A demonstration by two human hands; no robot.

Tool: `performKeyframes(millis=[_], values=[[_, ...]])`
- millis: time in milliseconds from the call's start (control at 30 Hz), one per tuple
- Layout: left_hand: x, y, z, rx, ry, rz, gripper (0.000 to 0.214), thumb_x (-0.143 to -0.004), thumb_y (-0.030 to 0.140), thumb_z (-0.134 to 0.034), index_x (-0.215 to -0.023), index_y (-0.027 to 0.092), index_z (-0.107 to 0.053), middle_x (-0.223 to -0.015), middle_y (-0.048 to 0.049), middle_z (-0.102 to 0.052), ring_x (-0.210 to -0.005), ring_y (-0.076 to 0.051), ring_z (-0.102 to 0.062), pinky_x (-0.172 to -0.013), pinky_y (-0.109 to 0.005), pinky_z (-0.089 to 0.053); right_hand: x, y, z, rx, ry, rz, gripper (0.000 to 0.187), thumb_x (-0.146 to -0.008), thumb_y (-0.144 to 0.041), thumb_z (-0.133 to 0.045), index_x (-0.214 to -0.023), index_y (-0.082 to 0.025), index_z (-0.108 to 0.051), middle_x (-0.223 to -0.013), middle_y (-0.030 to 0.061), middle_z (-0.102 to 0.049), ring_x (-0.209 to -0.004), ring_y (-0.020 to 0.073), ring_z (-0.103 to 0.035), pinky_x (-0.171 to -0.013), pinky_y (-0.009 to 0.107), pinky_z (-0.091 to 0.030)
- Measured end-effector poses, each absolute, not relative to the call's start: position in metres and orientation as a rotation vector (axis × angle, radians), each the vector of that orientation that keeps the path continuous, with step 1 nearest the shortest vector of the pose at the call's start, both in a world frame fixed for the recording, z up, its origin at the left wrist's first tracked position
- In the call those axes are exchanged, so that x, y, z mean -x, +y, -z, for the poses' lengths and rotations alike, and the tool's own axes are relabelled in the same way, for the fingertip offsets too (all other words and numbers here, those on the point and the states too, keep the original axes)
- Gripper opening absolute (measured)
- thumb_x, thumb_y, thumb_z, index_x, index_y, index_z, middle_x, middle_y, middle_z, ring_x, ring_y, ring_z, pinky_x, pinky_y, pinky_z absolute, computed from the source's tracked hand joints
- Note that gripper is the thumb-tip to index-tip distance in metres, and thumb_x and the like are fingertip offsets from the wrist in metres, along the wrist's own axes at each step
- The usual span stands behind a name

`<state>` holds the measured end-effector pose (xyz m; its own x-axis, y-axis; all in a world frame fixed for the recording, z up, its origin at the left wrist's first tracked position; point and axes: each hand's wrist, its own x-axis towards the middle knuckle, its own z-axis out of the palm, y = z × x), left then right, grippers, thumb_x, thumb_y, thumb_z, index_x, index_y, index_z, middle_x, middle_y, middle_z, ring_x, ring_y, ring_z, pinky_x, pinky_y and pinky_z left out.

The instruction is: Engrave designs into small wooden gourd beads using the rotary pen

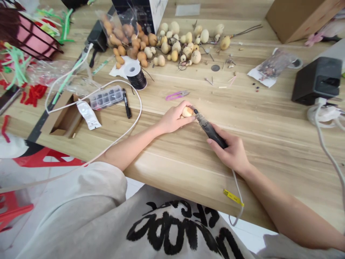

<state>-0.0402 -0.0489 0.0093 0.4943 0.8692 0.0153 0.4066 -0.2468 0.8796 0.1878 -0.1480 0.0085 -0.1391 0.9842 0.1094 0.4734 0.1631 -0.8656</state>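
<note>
A small pale gourd (187, 112) is pinched between the thumb and fingers of my left hand (172, 118), a little above the table. My right hand (232, 150) is wrapped round a black corded rotary tool (211, 132). The tool's dark tip points at the gourd's right side, close to my left fingertips; whether it touches the surface is hard to see. From the tool's rear end a grey cable (236, 183) with a yellow tag runs down over the table edge. Beyond my left hand lie purple thread snips (176, 95).
Many small gourds (176, 46) are heaped at the back, some in a clear bag. A black wire spool (136, 76), a compartment box (106, 97) and a marker (126, 104) lie left. A white cable (141, 104) loops there. A black power unit (316, 81) stands right.
</note>
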Motion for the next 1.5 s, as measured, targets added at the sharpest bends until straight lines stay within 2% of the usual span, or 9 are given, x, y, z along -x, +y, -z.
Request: performKeyframes(millis=[367, 533, 700, 833, 933, 1100, 1200, 1367, 1500], values=[[0.0386, -0.0494, -0.0104, -1.852, 1.150, -0.696, 0.030, -0.083, 0.038, -0.066, -0.102, 0.018, -0.055, -0.067, 0.0042, -0.062, -0.051, -0.007, -0.056, -0.052, -0.019, -0.040, -0.1883, -0.1474, -0.0050, 1.369, -1.718, -0.894, 0.053, -0.085, -0.031, -0.064, -0.136, -0.016, -0.065, -0.133, 0.0100, -0.069, -0.121, 0.0326, -0.067, -0.102, 0.045, -0.055], [0.0371, -0.0493, -0.0105, -1.712, 1.181, -0.749, 0.026, -0.083, 0.028, -0.063, -0.105, 0.019, -0.054, -0.062, 0.0059, -0.059, -0.047, -0.008, -0.057, -0.049, -0.019, -0.042, -0.1882, -0.1474, -0.0061, 1.356, -1.728, -0.913, 0.051, -0.085, -0.031, -0.064, -0.134, -0.017, -0.066, -0.133, 0.0091, -0.069, -0.120, 0.0316, -0.068, -0.101, 0.043, -0.056], [0.0358, -0.0475, -0.0095, -1.597, 1.230, -0.829, 0.025, -0.083, 0.023, -0.058, -0.106, 0.020, -0.052, -0.077, 0.0014, -0.064, -0.052, -0.009, -0.060, -0.046, -0.019, -0.041, -0.1883, -0.1478, -0.0069, 1.348, -1.752, -0.905, 0.051, -0.086, -0.031, -0.064, -0.135, -0.015, -0.065, -0.133, 0.0111, -0.068, -0.121, 0.0318, -0.067, -0.103, 0.044, -0.055], [0.0372, -0.0461, -0.0074, -1.727, 1.155, -0.842, 0.023, -0.077, 0.020, -0.060, -0.099, 0.019, -0.053, -0.085, -0.0001, -0.067, -0.060, -0.008, -0.060, -0.055, -0.020, -0.044, -0.1889, -0.1477, -0.0059, 1.343, -1.747, -0.891, 0.051, -0.086, -0.030, -0.065, -0.134, -0.015, -0.066, -0.133, 0.0109, -0.068, -0.120, 0.0325, -0.068, -0.101, 0.044, -0.056], [0.0386, -0.0456, -0.0050, -1.886, 1.140, -0.829, 0.023, -0.075, 0.021, -0.063, -0.097, 0.017, -0.055, -0.083, 0.0001, -0.067, -0.069, -0.009, -0.058, -0.064, -0.021, -0.044, -0.1894, -0.1473, -0.0048, 1.339, -1.751, -0.889, 0.051, -0.086, -0.031, -0.065, -0.134, -0.014, -0.066, -0.132, 0.0108, -0.068, -0.120, 0.0330, -0.068, -0.100, 0.044, -0.057], [0.0392, -0.0454, -0.0039, -1.943, 1.163, -0.819, 0.026, -0.077, 0.030, -0.067, -0.096, 0.017, -0.056, -0.080, 0.0007, -0.065, -0.067, -0.009, -0.053, -0.065, -0.021, -0.042, -0.1895, -0.1470, -0.0036, 1.330, -1.750, -0.887, 0.050, -0.087, -0.030, -0.065, -0.135, -0.016, -0.065, -0.133, 0.0099, -0.068, -0.121, 0.0324, -0.068, -0.101, 0.045, -0.057], [0.0390, -0.0463, -0.0057, -1.918, 1.158, -0.821, 0.028, -0.078, 0.034, -0.069, -0.096, 0.018, -0.055, -0.079, 0.0006, -0.065, -0.066, -0.009, -0.055, -0.064, -0.021, -0.041, -0.1895, -0.1471, -0.0036, 1.326, -1.751, -0.889, 0.050, -0.087, -0.030, -0.065, -0.135, -0.016, -0.065, -0.133, 0.0100, -0.068, -0.120, 0.0321, -0.068, -0.101, 0.045, -0.057], [0.0382, -0.0492, -0.0103, -1.772, 1.155, -0.740, 0.031, -0.082, 0.039, -0.067, -0.102, 0.019, -0.054, -0.063, 0.0059, -0.057, -0.047, -0.008, -0.050, -0.053, -0.021, -0.038, -0.1894, -0.1474, -0.0043, 1.342, -1.736, -0.894, 0.050, -0.087, -0.030, -0.065, -0.134, -0.014, -0.065, -0.132, 0.0108, -0.068, -0.119, 0.0325, -0.069, -0.100, 0.045, -0.057], [0.0379, -0.0497, -0.0117, -1.848, 1.149, -0.786, 0.029, -0.081, 0.035, -0.069, -0.101, 0.019, -0.053, -0.071, 0.0045, -0.059, -0.054, -0.007, -0.050, -0.056, -0.020, -0.038, -0.1891, -0.1480, -0.0049, 1.367, -1.727, -0.895, 0.051, -0.086, -0.031, -0.064, -0.133, -0.011, -0.066, -0.131, 0.0125, -0.069, -0.118, 0.0333, -0.069, -0.100, 0.044, -0.057]])
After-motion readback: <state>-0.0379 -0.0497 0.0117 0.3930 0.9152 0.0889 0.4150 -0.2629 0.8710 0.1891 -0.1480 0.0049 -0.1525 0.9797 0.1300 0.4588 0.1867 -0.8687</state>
